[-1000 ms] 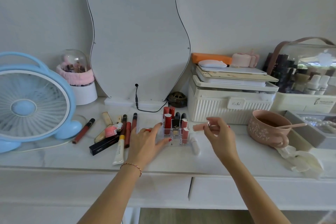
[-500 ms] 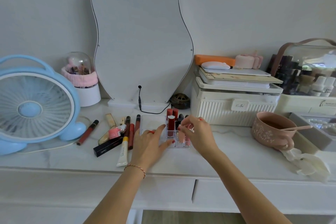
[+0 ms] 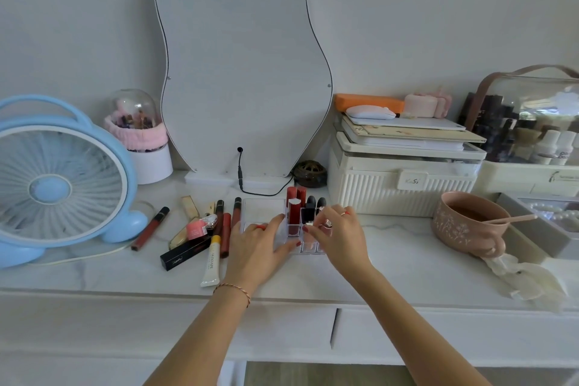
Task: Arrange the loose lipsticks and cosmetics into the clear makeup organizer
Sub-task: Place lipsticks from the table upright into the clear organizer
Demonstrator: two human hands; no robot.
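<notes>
Clear organizer (image 3: 263, 208) mid-counter, red lipsticks (image 3: 294, 216) upright inside; left hand (image 3: 255, 249) flat, spread on it, grasping nothing; right hand (image 3: 340, 233) pinching pink lipstick (image 3: 326, 226) over front-right slot

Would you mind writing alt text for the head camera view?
A person's right hand lowers a pink lipstick into the clear makeup organizer while the left hand steadies it. Loose lip glosses lie to its left, beside a blue fan.
</notes>
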